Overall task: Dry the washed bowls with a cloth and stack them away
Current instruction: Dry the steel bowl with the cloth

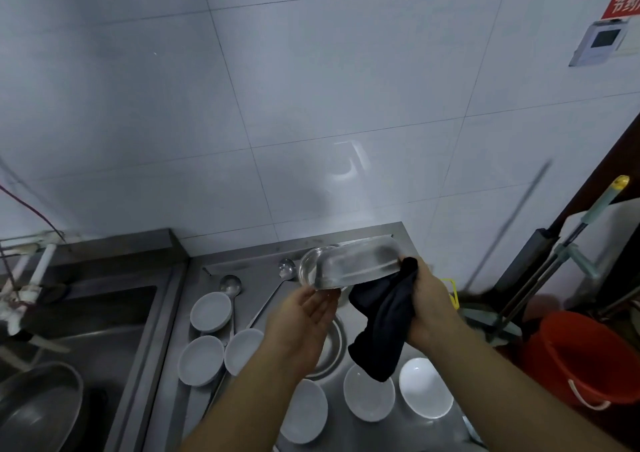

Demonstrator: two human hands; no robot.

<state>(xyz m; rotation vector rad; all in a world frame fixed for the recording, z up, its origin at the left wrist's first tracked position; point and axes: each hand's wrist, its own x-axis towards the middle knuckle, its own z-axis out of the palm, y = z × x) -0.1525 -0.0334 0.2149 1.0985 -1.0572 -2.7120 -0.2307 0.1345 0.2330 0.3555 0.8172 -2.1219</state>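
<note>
While a blurred steel bowl point(349, 266) is steadied by straight left hand point(304, 316) fingers, a dark cloth point(384, 320) is gripped by the right hand point(429, 302); white bowls point(369, 392) are spread below.

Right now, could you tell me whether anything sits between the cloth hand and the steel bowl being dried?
Nothing visible does. The right hand grips the dark cloth and presses its top end straight against the rim of the steel bowl, while the left hand supports the bowl from below with open fingers. The bowl is blurred.
</note>
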